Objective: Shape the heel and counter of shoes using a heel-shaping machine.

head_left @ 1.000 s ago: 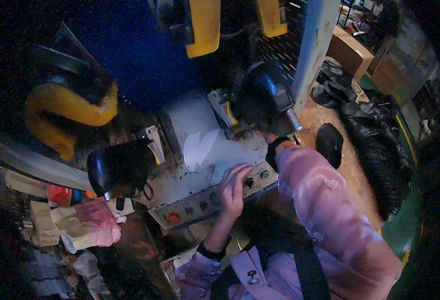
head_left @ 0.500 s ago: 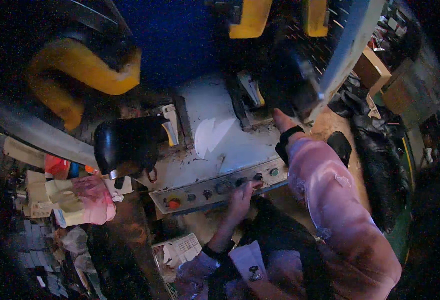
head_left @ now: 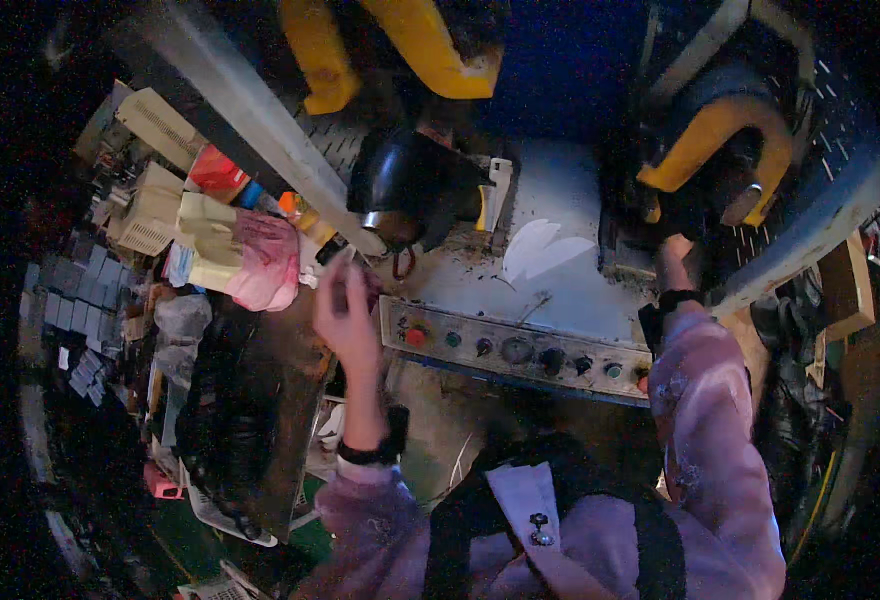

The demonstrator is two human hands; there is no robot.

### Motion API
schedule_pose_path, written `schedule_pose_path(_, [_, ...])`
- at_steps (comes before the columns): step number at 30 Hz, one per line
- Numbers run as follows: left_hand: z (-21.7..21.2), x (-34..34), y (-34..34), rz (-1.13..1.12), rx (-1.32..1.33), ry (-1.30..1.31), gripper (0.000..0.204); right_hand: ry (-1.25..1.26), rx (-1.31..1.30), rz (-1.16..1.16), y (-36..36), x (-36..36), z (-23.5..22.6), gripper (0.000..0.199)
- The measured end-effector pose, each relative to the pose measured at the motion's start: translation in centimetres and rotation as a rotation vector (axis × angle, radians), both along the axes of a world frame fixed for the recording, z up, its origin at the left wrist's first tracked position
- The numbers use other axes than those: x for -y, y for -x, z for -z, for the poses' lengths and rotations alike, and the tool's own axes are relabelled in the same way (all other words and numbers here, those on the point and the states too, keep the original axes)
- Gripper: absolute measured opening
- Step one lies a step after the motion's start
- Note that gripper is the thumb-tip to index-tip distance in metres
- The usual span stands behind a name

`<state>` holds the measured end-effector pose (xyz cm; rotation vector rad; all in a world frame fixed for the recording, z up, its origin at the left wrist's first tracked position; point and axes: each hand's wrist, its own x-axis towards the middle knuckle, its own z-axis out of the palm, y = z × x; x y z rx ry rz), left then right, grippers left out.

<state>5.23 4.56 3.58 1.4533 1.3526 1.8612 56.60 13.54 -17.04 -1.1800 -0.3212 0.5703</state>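
Left hand: here it is, just left of the control panel (head_left: 468, 342), the left hand (head_left: 348, 325) raised, fingers bent and apart, blurred, near the lower end of the left post (head_left: 270, 130).
Right hand: over at the far side, the right hand (head_left: 674, 252) reaches up to the dark right form (head_left: 695, 212) under a yellow arch (head_left: 715, 135); fingertips lost in shadow, so whether they grip or touch, I cannot tell.
Left black form: glossy and rounded, the left black form (head_left: 390, 185) sits beyond the left hand, at the left end of the grey metal top (head_left: 590, 292).
Beige boxes: out left, two of them, an upper beige box (head_left: 160, 122) and a slotted lower beige box (head_left: 148, 212); contents too dim to read.
Cardboard box: far right, the cardboard box (head_left: 846, 285) stands behind the right post (head_left: 805, 262); its inside can't be made out.
Since half a second ago: the view has swung left, and the left hand has come off the panel's knobs; the right hand stays up at its form.
In the way: the left post slants between the left black form and a pale yellow and pink bundle (head_left: 245, 255); the right post cuts between right hand and cardboard.
Farther out: grey blocks (head_left: 80, 310) at left, dark shoes (head_left: 790, 320) at right.
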Motion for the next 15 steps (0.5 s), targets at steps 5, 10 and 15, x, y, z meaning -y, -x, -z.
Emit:
schedule_pose_path(5, [-5.9,-5.6,2.3,0.005,-0.732,-0.207,0.035,-0.017,-0.015,-0.029,0.0,0.3,0.2,0.034])
schedule_pose_path(10, [-6.1,-6.0,2.3,-0.006,-0.786,-0.230,0.033,-0.006,-0.029,-0.072,4.3,6.5,0.5,0.033])
schedule_pose_path(15, [-5.5,3.7,1.8,-0.047,-0.915,-0.353,0.036,0.120,-0.192,-0.753,16.1,16.4,-6.0,0.039])
